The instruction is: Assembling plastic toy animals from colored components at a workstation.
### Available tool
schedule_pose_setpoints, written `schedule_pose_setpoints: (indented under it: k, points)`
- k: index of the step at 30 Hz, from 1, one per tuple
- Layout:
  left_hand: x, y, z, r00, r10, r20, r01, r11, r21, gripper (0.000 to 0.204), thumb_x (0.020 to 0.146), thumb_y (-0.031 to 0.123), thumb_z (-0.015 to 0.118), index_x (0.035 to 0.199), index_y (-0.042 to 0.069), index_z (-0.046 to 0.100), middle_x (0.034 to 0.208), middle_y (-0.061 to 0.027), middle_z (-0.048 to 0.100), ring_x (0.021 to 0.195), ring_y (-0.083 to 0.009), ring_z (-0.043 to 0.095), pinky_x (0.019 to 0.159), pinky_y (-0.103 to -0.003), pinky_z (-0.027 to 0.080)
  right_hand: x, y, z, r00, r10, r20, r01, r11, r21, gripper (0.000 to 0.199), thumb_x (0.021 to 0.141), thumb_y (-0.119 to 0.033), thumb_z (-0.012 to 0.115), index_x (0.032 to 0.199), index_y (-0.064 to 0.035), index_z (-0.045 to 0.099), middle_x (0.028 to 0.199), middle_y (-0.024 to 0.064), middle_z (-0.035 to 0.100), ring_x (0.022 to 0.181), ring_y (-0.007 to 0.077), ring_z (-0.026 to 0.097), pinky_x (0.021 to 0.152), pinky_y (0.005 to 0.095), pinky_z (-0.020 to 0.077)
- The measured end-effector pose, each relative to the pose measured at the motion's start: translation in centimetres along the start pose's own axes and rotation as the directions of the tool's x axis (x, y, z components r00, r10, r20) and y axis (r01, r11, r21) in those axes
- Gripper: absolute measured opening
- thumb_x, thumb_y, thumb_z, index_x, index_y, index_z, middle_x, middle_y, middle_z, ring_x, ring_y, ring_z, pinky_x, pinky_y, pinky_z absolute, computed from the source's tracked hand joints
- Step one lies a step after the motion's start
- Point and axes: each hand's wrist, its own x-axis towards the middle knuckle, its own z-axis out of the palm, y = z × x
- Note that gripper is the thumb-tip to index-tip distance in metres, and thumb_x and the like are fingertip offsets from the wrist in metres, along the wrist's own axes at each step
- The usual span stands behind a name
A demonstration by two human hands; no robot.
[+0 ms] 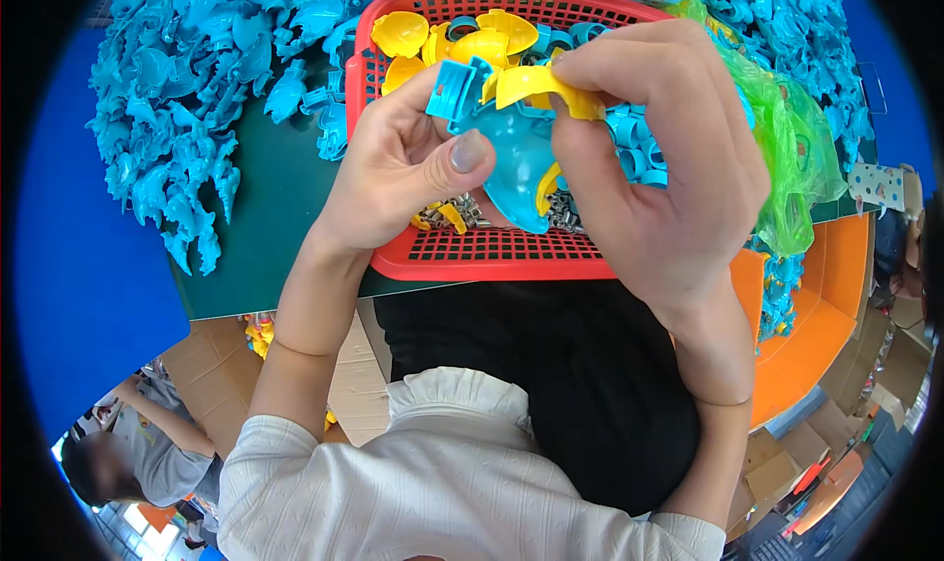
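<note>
Left grip [393, 163] found closed around a blue shell-shaped part [521, 163], thumb laid across the near face, remaining fingers mostly hidden. Likely held this way to brace the part from one side, with the upper and right edges free for the other grip. Right grip [678, 138] noted as narrowed to a fingertip pinch, thumb against forefinger, on a curved yellow strip [536, 89]. Strip positioned at the upper edge of the blue part; presumably taken at one end to leave the other exposed. Not possible to tell contact from mere overlap there. Observed also at the lower right edge: a second yellow piece [548, 187], attachment not confirmable.

Both held above a red basket [492, 270], probably for short reach and for catching anything dropped. Inside: yellow domes [398, 33] at far left, blue rings [634, 133] at right, small metal pieces [565, 212] toward the front; seemingly grouped by kind for easy picking. Basket set on the near side of the dark green bench [275, 197], plausibly for equal access from both sides. Heaped to the left: blue parts [187, 89], apparently bulk supply. Beside the basket, right: green plastic bag [787, 148], purpose not evident.
</note>
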Motion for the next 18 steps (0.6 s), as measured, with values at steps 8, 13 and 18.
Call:
schedule_pose_setpoints:
  k: [8,13,18]
  points:
    - [0.1,0.0,-0.1,1.000,-0.010,-0.002,0.010,0.998,0.060,0.063,0.080,0.026,0.070,0.125,-0.005,0.039,0.098,-0.0125,0.062,0.078,-0.0190,0.065,0.060,-0.032,0.059,-1.3,0.5,1.1,0.982,0.186,-0.015,-0.187,0.982,-0.021,0.023,0.061,0.014,0.060,0.081,0.0012,0.057,0.072,0.0082,0.055,0.066,0.0188,0.057,0.060,0.0270,0.0459]
    - [0.1,-0.2,-0.2,1.000,0.005,-0.018,-0.005,1.000,0.020,0.062,0.080,0.025,0.070,0.126,-0.005,0.039,0.097,-0.0122,0.062,0.077,-0.0180,0.065,0.060,-0.031,0.058,-1.5,0.5,1.1,0.991,0.126,-0.040,-0.129,0.987,-0.096,0.023,0.062,0.013,0.062,0.081,0.0007,0.057,0.071,0.0086,0.053,0.063,0.0217,0.056,0.057,0.0285,0.0459]
    - [0.1,-0.4,-0.3,0.999,0.028,-0.021,-0.027,0.999,0.027,0.060,0.080,0.022,0.070,0.125,-0.005,0.041,0.097,-0.0121,0.063,0.077,-0.0170,0.065,0.059,-0.030,0.058,-1.1,-0.5,1.2,0.984,0.175,-0.013,-0.175,0.972,-0.157,0.023,0.063,0.012,0.063,0.082,0.0005,0.057,0.070,0.0096,0.053,0.062,0.0235,0.056,0.056,0.0297,0.0462]
